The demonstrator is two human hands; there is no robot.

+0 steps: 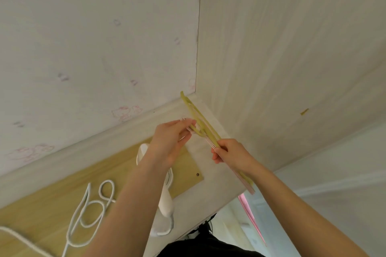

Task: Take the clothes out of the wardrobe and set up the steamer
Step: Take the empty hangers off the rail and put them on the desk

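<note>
Two bare arms reach up from the bottom of the frame to the middle. Both hold one bunch of hangers (199, 120) – yellow-green ones with thin pink ones pressed against them.

The left hand (169, 142) pinches the hook ends of the bunch between thumb and fingers. The right hand (229, 155) is just to the right and a bit lower. Its fingers are curled round the long bars of the same bunch, and it grips them tight. The hangers slant from the room corner in the middle of the frame down to the lower right. I cannot tell if they touch the top under them.

The steamer (166, 198) is white. It lies on the desk (31, 210) below the left hand, and the left arm hides part of it. Its white cord (107, 181) lies in loose loops on the light wood in the lower left of the frame.

The wall (83, 48) fills the upper left, with pale paper and small pink pictures on it. A plain pale panel (292, 48) fills the upper right. At the bottom middle there is a bit of the person's black clothing (208, 244), with a pink strip (250, 215) to its right.
</note>
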